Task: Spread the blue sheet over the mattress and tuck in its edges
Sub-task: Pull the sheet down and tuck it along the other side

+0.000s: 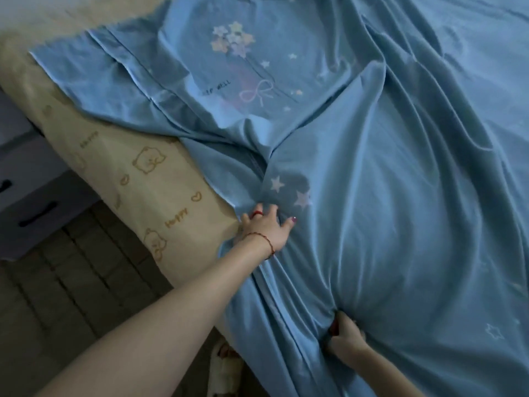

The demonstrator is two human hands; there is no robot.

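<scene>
Head view of a bed being made. The blue sheet [372, 196] lies rumpled over most of the mattress [137, 156], whose cream cover printed with bears and hearts shows bare along the near-left side and far-left corner — the sheet has not yet been drawn out to that edge. The left hand [264, 229] is laid on the sheet at its ragged border, fingers spread and bent onto the cloth; whether they pinch a fold or only press it flat cannot be told. It probably pins the fabric in place. The right hand [345, 335], nearer the camera, has its fingers curled into a bunch of cloth, from which deep creases fan outward — a grip suited to pulling the sheet toward the bed's side. A folded-over flap near the star print [233, 38] remains to be opened. Beside the bed stands a pale drawer unit [31, 179] on a dark tiled floor [71, 282]. Tucking appears not yet begun.
</scene>
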